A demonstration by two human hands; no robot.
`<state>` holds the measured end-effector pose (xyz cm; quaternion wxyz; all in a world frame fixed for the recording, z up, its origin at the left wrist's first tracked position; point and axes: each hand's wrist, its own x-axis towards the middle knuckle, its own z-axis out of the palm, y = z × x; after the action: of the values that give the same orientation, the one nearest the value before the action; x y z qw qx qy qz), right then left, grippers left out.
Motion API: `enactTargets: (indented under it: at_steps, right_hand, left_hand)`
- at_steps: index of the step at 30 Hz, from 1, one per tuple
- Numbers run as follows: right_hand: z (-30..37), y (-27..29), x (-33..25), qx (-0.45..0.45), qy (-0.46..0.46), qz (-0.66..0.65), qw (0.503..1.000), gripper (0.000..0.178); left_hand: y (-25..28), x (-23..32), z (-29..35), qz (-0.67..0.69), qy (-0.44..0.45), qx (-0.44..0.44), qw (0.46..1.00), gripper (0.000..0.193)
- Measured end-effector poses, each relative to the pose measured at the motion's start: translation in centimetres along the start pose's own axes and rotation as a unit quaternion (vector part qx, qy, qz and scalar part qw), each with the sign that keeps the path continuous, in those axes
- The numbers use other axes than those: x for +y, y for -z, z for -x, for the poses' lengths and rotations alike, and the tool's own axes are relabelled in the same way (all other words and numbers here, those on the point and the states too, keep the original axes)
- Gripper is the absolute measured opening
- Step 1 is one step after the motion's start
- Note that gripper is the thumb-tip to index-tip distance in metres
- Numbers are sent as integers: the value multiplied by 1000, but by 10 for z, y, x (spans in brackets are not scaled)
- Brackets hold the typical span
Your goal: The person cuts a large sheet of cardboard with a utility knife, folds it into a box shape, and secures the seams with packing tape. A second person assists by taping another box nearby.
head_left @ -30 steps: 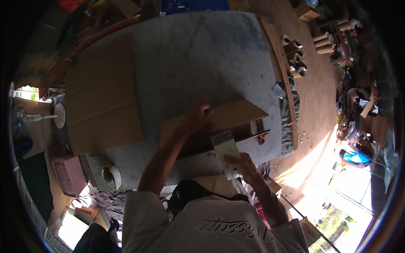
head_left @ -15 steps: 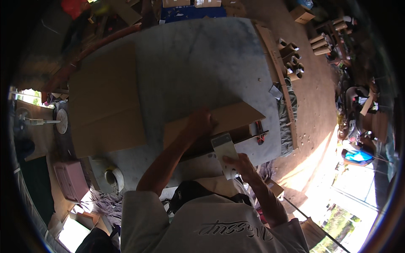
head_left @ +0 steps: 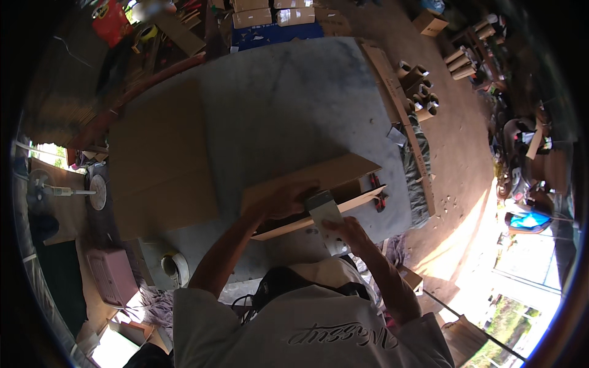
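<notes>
Box (head_left: 345, 170) near the front edge of the surface (head_left: 276, 98): left hand (head_left: 287, 201) now lower — finger spread unclear — and so just beside the tool (head_left: 325, 211) right hand (head_left: 351, 235) grips.

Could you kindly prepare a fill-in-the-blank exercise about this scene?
The bare right hand, gripping a pale, oblong tool, is ____ from the flat brown cardboard sheet than the bare left hand.
On the grey table, that sheet lies on the ____ side (left/right).
By the folded brown cardboard, a red-and-black tool lies at the ____ end (left/right).

Answers: farther; left; right
</notes>
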<state>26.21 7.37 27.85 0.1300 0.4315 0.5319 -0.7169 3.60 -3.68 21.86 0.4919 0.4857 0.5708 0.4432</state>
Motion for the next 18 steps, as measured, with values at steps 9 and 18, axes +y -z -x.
enactTargets:
  at_steps: [9,18]
  right_hand:
    - [5,-4,19,95,-15,79,992,50]
    - [10,16,5,5,342,122,932,38]
  left_hand:
    - [-35,8,19,-269,-45,89,958,81]
    - [-24,20,14,-276,-20,76,958,68]
